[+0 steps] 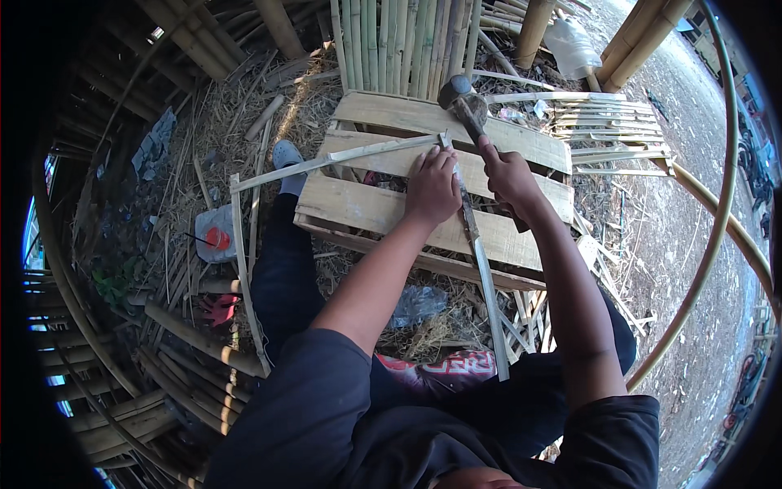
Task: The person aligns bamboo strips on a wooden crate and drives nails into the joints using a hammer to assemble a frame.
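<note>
My right hand (pixel 511 186) is closed around the handle of a hammer (pixel 472 112). The hammer's head is raised just beyond a corner where two bamboo strips meet. My left hand (pixel 433 186) presses down beside that corner, its fingers closed over the end of one bamboo strip (pixel 487 285), which runs back toward my lap. A second bamboo strip (pixel 342 155) goes off to the left and meets a third strip (pixel 241 261) at another corner. The joined corner rests on a slatted wooden crate (pixel 371 204); whether a nail is in it is too small to tell.
An upright bamboo slat panel (pixel 403 49) stands behind the crate. Another slatted bamboo piece (pixel 607 122) lies to the right, near a curved pole (pixel 729 163). Bamboo poles (pixel 195 334) lie at left, by a red cup (pixel 217 238). Straw and scraps cover the ground.
</note>
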Demonstrator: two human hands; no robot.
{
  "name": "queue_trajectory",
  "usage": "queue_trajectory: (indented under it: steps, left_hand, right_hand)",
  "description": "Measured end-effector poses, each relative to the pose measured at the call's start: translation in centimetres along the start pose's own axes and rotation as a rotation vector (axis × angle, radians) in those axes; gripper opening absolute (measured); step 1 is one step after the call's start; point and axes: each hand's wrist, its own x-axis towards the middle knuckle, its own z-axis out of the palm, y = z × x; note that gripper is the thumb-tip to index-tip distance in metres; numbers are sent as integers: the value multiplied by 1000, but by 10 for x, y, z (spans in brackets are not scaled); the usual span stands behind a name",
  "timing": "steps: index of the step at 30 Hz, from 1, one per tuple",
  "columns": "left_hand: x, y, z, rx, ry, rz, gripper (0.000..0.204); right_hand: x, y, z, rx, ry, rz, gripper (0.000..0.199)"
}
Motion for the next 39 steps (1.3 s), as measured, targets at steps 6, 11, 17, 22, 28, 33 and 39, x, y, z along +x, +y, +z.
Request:
queue_trajectory:
  steps: [6, 11, 17, 22, 28, 33, 39]
  left_hand:
    - [3, 5, 3, -11, 9, 17, 40]
    - [-2, -2, 3, 15, 7, 16, 37]
    - [0, 5, 1, 2, 27, 25, 39]
    - [-2, -1, 3, 27, 35, 33, 40]
    - [-1, 1, -1, 29, 25, 25, 41]
    - [0, 6, 3, 56, 80, 32, 41]
    - [-1, -2, 1, 51, 41, 20, 41]
  right_hand:
    - [-3, 2, 0, 54, -41, 48, 68]
    - [-6, -21, -13, 125, -22, 49, 68]
    - [-13, -21, -13, 187, -2, 21, 66]
    - [-4, -18, -12, 144, -64, 51, 67]
    - [-33, -53, -28, 197, 27, -60, 66]
    - [-8, -7, -1, 144, -65, 60, 63]
    - [-54, -87, -39, 308, 89, -207, 61]
